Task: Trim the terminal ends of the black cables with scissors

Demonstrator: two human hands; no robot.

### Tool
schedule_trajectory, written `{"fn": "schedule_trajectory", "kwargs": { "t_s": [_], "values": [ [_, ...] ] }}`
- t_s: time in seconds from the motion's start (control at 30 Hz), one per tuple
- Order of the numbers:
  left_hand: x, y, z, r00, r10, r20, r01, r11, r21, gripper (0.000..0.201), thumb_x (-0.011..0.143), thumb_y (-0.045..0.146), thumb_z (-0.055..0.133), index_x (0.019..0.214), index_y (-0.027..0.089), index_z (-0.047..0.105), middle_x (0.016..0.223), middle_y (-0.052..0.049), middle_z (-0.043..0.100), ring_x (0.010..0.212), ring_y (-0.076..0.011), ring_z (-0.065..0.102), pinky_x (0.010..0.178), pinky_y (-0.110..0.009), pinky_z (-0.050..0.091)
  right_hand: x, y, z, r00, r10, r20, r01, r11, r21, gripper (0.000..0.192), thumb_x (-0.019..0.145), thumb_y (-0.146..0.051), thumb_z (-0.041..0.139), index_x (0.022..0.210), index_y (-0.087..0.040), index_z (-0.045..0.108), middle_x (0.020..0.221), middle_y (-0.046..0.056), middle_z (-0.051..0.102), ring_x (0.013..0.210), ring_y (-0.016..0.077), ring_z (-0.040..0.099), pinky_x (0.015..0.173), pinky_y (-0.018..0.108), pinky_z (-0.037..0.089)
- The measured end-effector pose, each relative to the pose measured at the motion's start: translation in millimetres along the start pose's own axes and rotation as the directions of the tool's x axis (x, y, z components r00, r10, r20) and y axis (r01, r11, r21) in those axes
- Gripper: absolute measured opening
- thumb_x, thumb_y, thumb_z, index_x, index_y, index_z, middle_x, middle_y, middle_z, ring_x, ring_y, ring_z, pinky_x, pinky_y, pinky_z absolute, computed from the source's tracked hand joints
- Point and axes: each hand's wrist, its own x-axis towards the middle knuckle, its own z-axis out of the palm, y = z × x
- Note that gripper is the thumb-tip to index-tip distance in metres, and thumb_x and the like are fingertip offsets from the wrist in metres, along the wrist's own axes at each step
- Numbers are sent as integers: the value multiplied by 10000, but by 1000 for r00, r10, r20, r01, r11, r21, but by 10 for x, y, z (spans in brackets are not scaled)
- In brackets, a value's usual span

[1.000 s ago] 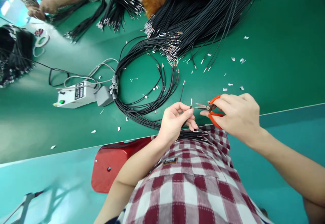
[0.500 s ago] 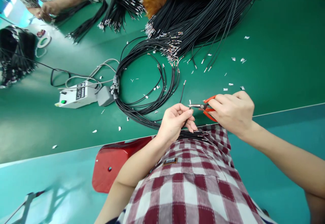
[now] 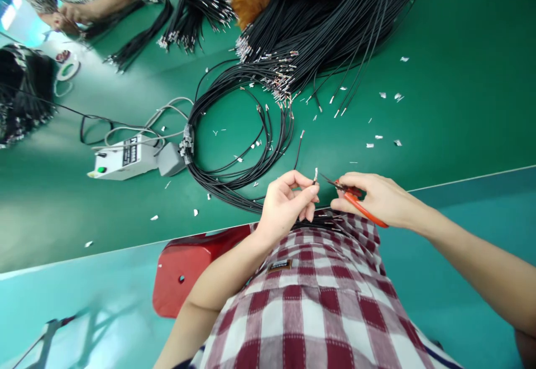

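Left hand point(image 3: 288, 204) is pinching a wire end point(image 3: 315, 176); right hand point(image 3: 379, 199) is gripping orange-handled snips point(image 3: 355, 199), tips just beside it, above the table edge point(image 3: 460, 178).

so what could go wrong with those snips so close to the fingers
1. The snips in the right hand point at the left hand, whose fingertips pinch the wire end; a slip could nick them.
2. A cut-off bit may fly and join the metal scraps on the green table.
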Motion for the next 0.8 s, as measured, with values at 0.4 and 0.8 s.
{"fn": "schedule_trajectory", "kwargs": {
  "t_s": [0.4,0.8],
  "values": [
    [-32,60,47,1000,-20,-1,21,995,102,325,737,366,827,755,153,583,592,19,632,333,-24,447,317,-139,302,101,-53,-87,931,-81,355,-69,918,390,564,808,-745,548,633,-214,475,583,-50,350,517,99,303,463,239,230],
    [-16,73,41,997,-67,42,62,992,113,347,734,362,829,732,146,558,599,20,629,324,-13,433,310,-130,270,101,-53,-130,892,-78,445,-148,879,452,565,803,-746,531,614,-214,495,565,-44,401,492,97,316,459,253,253]
  ]
}}
